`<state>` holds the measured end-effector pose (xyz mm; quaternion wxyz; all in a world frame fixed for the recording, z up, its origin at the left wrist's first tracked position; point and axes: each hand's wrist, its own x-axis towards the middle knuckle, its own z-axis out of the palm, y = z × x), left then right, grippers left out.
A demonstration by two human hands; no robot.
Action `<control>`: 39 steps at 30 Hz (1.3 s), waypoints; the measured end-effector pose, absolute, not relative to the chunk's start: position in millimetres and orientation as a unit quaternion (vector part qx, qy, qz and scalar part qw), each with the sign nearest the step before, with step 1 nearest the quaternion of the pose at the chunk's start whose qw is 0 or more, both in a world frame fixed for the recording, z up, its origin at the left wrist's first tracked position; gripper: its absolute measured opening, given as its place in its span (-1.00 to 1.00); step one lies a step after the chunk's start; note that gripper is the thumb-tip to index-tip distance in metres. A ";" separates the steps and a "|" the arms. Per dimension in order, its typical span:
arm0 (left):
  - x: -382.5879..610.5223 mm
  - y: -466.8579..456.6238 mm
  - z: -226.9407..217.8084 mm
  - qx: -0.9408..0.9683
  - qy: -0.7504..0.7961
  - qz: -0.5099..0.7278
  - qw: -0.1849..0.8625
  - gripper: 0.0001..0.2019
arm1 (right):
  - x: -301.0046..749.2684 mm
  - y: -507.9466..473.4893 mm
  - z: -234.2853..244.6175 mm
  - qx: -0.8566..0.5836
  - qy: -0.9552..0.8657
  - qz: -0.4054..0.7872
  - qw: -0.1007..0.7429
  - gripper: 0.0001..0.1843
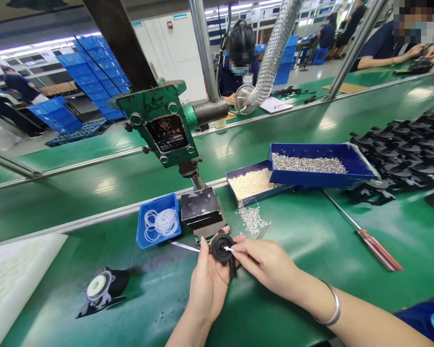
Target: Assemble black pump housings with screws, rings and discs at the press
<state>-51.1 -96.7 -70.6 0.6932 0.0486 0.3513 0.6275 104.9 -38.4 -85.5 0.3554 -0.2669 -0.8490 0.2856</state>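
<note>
My left hand is closed around a small round black plastic part, holding it just above the green bench. My right hand pinches a small white piece at the part's centre. Tweezers lie flat on the bench just left of the part. A green hand press stands behind, its black base block directly beyond my hands.
A small blue bin of white rings sits left of the press. Blue trays hold white beads and metal pins; loose beads lie spilled. A red-handled screwdriver, a heap of black parts, a black housing.
</note>
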 end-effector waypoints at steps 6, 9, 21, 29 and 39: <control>-49.6 -95.8 -67.5 0.048 0.365 0.617 0.696 -0.47 | 103.5 -38.4 -85.9 -0.258 -0.867 0.214 0.369 -0.88; -47.8 -97.3 -71.1 0.091 0.390 0.623 0.671 -0.45 | 102.8 -38.0 -85.0 -0.253 -0.881 0.162 0.366 -0.86; -47.0 -107.4 -86.1 0.413 0.558 0.564 0.447 -0.41 | 108.9 -47.1 -83.5 -0.233 -0.907 0.119 0.330 -0.81; -45.9 -104.0 -80.9 0.447 0.544 0.562 0.434 -0.43 | 103.0 -42.5 -85.4 -0.282 -0.815 0.379 0.336 -0.79; -65.9 -102.7 -73.5 0.620 0.531 0.476 0.327 -0.66 | 119.6 -20.7 -75.9 -0.205 -0.377 0.877 0.218 -0.53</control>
